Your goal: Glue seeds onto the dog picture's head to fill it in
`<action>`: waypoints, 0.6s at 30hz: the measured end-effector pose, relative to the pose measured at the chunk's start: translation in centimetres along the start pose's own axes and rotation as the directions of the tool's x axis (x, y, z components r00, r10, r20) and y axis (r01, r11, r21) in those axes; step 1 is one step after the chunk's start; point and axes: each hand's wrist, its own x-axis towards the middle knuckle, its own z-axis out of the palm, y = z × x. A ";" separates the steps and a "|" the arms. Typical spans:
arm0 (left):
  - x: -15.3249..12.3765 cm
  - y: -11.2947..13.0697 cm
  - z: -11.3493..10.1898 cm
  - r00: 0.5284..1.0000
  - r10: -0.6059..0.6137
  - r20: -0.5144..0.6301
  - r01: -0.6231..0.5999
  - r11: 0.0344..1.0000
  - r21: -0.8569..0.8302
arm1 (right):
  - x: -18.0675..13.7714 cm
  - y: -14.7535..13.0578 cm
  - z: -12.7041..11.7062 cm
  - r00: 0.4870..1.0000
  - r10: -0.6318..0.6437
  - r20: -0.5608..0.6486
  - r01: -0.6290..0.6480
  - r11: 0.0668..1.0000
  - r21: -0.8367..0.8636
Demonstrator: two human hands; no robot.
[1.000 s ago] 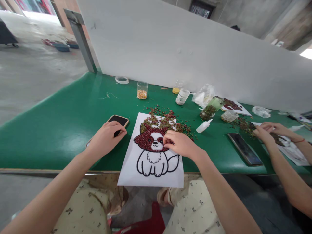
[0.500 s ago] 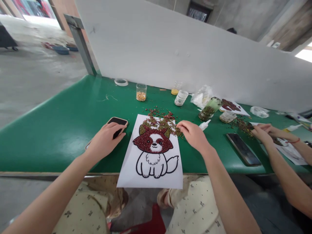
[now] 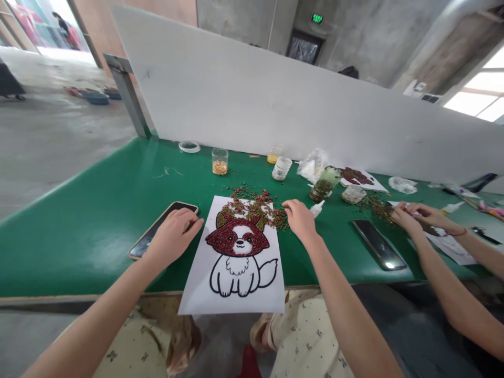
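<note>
A sheet of paper with a cartoon dog drawing (image 3: 232, 302) lies before me, its bottom end past the table edge. The dog's head is covered in dark red beans (image 3: 220, 237), its ears in green ones; the body is bare line drawing. Loose red and green beans (image 3: 255, 206) are scattered over the sheet's top and the table behind. My left hand (image 3: 171, 236) rests over a phone (image 3: 147, 231), fingers loosely spread. Beside the green beans, my right hand (image 3: 300, 218) has thumb and forefinger drawn together; anything between them is too small to make out.
A cup of corn kernels (image 3: 219, 163), a white cup (image 3: 282, 169), a green jar (image 3: 325, 185) and a glue bottle (image 3: 316, 209) stand or lie behind. To the right are another phone (image 3: 378, 244) and a co-worker's hands (image 3: 419, 216). A white partition (image 3: 236, 94) backs the table.
The view has tilted up and shifted slightly right. My right hand has come slightly away from the green beans. My left hand stays at the phone, which shows more now.
</note>
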 end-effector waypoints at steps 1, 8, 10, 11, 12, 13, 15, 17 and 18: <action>-0.1 0.1 0.2 1.000 -0.015 -0.019 0.015 1.000 -0.007 | 0.3 -0.1 0.4 1.000 0.001 0.018 -0.001 1.000 -0.012; 1.1 1.5 1.6 0.988 -0.089 -0.127 0.083 0.995 -0.047 | 2.1 -1.8 2.7 0.992 0.045 0.115 -0.047 0.999 0.018; 2.5 1.5 1.8 0.986 -0.106 -0.129 0.098 0.993 -0.068 | 2.3 -2.2 3.0 0.989 -0.038 0.143 0.028 0.997 0.069; 3.2 1.4 2.0 0.981 -0.141 -0.137 0.126 0.985 -0.114 | 2.3 -2.2 3.2 0.983 -0.088 0.159 0.074 0.993 0.092; 3.8 1.2 2.2 0.973 -0.192 -0.128 0.165 0.967 -0.194 | 2.2 -2.3 3.3 0.976 -0.135 0.168 0.117 0.987 0.110; 4.3 0.9 2.4 0.965 -0.243 -0.095 0.207 0.935 -0.287 | 2.0 -2.2 3.4 0.971 -0.171 0.169 0.152 0.981 0.121; 4.5 0.3 3.0 0.947 -0.316 -0.052 0.267 0.870 -0.415 | 1.4 -1.8 3.4 0.966 -0.210 0.153 0.191 0.973 0.125; 4.1 -0.2 3.5 0.934 -0.350 -0.069 0.280 0.839 -0.466 | 0.8 -1.3 3.3 0.967 -0.219 0.134 0.203 0.971 0.122; 3.8 -0.3 3.6 0.925 -0.368 -0.094 0.283 0.832 -0.478 | 0.6 -1.0 3.2 0.968 -0.217 0.123 0.203 0.972 0.119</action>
